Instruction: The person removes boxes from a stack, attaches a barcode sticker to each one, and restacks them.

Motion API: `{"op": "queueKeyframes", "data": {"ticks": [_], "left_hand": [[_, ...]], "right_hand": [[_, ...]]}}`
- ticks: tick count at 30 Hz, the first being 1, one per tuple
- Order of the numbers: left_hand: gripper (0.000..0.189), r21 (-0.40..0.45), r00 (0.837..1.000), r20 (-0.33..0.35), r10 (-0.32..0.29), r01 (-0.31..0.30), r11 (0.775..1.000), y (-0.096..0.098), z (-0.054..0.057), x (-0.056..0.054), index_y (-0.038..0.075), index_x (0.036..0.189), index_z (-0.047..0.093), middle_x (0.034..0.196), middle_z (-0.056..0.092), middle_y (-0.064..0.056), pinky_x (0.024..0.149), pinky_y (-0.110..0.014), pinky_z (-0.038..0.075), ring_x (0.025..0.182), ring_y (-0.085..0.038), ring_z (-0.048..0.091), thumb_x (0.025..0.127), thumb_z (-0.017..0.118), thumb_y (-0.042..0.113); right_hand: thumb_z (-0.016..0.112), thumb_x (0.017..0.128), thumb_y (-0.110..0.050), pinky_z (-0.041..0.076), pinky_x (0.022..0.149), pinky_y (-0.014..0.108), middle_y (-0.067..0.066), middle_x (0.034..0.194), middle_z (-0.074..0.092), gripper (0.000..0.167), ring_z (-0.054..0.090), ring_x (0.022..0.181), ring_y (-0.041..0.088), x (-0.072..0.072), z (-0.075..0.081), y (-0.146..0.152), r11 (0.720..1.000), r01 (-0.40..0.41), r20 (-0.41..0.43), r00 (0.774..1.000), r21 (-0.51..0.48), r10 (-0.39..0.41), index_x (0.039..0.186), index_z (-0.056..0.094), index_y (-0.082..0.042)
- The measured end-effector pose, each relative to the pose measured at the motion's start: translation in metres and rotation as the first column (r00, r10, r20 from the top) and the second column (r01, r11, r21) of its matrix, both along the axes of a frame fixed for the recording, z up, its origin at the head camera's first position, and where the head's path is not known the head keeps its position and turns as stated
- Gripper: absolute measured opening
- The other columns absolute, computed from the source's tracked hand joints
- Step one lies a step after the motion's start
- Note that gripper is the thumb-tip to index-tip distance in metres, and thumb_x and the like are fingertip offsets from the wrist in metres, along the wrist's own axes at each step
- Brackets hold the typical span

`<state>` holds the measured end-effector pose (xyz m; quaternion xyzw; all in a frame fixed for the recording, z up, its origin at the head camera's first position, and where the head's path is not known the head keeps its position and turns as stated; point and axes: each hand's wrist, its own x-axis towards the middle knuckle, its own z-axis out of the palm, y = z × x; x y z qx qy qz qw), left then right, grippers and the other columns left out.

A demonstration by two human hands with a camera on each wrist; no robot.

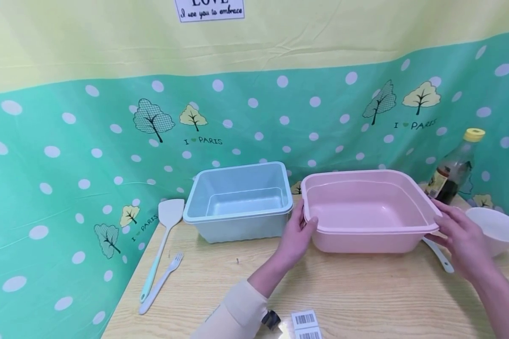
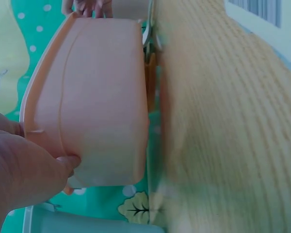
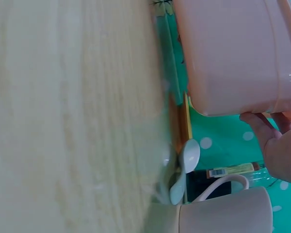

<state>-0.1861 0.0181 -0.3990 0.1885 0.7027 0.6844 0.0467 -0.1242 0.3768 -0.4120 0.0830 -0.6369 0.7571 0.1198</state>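
A pink plastic basin (image 1: 373, 242) is held between both hands, its open side up. My left hand (image 1: 296, 235) grips the left end, its thumb over the front wall near the rim. At the opposite end, my right hand (image 1: 464, 238) holds the right rim, with fingers under the lip in the right wrist view. A narrow gap shows between the basin's underside and the table in the wrist views. Left of it stands a light blue basin (image 1: 242, 228). Partly behind the right hand lies a pale spoon (image 1: 440, 255).
A dark-sauce bottle (image 1: 449, 176) with a yellow cap and a white handled vessel (image 3: 228, 213) stand at the right. A turner (image 1: 163, 238) and a fork (image 1: 163, 282) lie at the left. A barcode label (image 1: 306, 325) is at the front. Patterned cloth (image 1: 254, 117) hangs behind the table.
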Motion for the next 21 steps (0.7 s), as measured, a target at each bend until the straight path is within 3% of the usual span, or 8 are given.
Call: {"op": "queueKeyframes", "data": {"ticks": [6, 15, 21], "left_hand": [[0.068, 0.018, 0.998, 0.054, 0.012, -0.013, 1.0, -0.001, -0.007, 0.001, 0.005, 0.161, 0.016, 0.164, 0.025, -0.008, 0.114, -0.033, 0.032, 0.147, -0.019, 0.029, 0.106, 0.053, 0.019], [0.067, 0.054, 0.998, 0.059, -0.013, 0.01, 0.998, -0.008, -0.014, 0.003, 0.003, 0.16, 0.016, 0.164, 0.026, -0.014, 0.115, -0.036, 0.032, 0.148, -0.026, 0.029, 0.105, 0.053, 0.013], [0.069, 0.024, 0.997, 0.076, -0.002, 0.001, 1.0, -0.013, -0.012, 0.005, 0.006, 0.161, 0.016, 0.164, 0.027, -0.009, 0.114, -0.033, 0.033, 0.147, -0.019, 0.03, 0.105, 0.055, 0.017]], "right_hand": [[0.044, 0.107, -0.004, 0.057, 0.074, 0.021, -0.015, 0.129, 0.06, 0.042, 0.068, 0.101, 0.003, 0.001, -0.008, 0.001, 1.0, -0.023, -0.002, 1.0, -0.006, 0.023, 0.146, 0.052, -0.016], [0.044, 0.105, 0.003, 0.057, 0.075, 0.021, -0.013, 0.13, 0.057, 0.044, 0.067, 0.103, 0.002, 0.004, -0.012, -0.006, 0.999, -0.014, -0.035, 0.999, -0.033, 0.013, 0.144, 0.055, -0.015], [0.044, 0.104, 0.007, 0.058, 0.076, 0.022, -0.014, 0.134, 0.058, 0.045, 0.061, 0.113, -0.003, 0.006, -0.015, -0.01, 0.999, -0.028, -0.037, 0.999, -0.044, 0.027, 0.14, 0.056, -0.018]]}}
